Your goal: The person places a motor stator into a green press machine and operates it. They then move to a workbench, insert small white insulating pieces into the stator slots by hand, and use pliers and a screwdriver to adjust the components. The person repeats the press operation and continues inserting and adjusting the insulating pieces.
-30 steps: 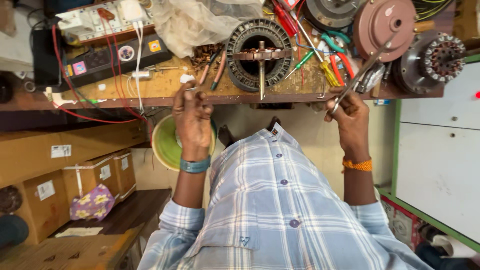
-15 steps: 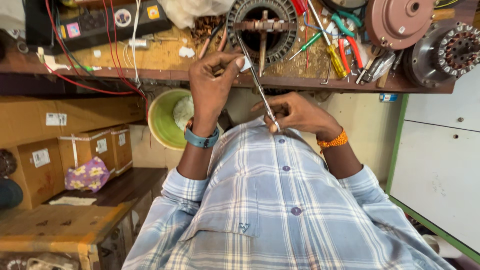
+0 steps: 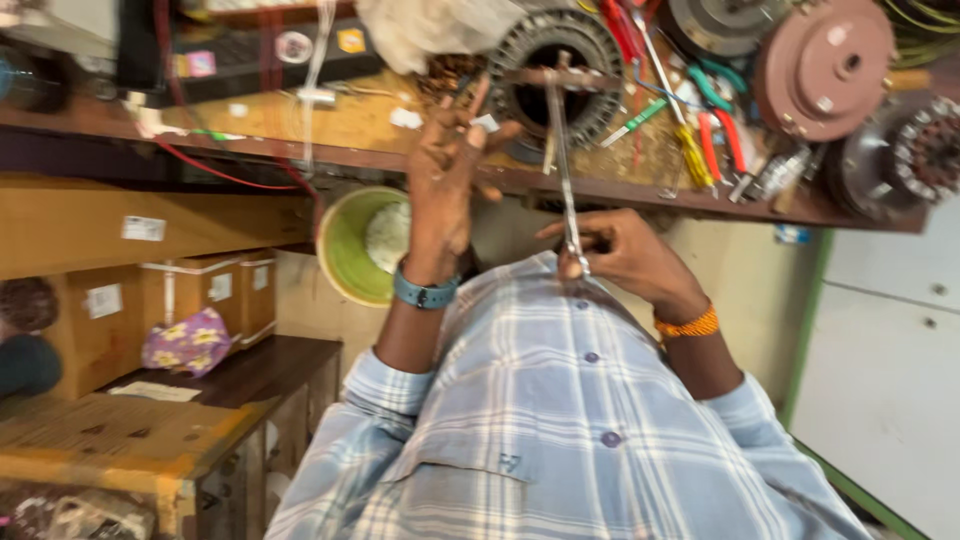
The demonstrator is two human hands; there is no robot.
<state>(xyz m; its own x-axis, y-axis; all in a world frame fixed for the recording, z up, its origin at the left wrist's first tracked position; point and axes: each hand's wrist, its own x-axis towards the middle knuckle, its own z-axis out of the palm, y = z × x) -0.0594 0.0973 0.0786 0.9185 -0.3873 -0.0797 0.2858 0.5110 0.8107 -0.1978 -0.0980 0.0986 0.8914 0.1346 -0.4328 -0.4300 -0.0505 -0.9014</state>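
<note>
My left hand point(image 3: 447, 175), with a blue watch on the wrist, is raised at the front edge of the wooden bench point(image 3: 330, 125), its fingers pinching a small white piece point(image 3: 488, 122). Just beyond it lies a dark ring-shaped motor stator point(image 3: 590, 55) with a metal bar across it. Close to my checked shirt, my right hand point(image 3: 625, 255), wearing an orange bracelet, grips the lower end of a long thin metal tool point(image 3: 563, 165). The tool points up toward the stator. Motion blur hides what kind of tool it is.
On the bench to the right lie red-handled pliers point(image 3: 722, 140), screwdrivers, a brown round motor cover point(image 3: 825, 65) and a wound motor part point(image 3: 925, 150). A green bowl point(image 3: 345, 250) hangs below the bench. Cardboard boxes point(image 3: 100, 315) and a low wooden table point(image 3: 130, 430) stand at left.
My right hand has come down from the bench edge to my chest with the metal tool. My left hand has stayed by the stator, fingers now pinched. The view has drifted.
</note>
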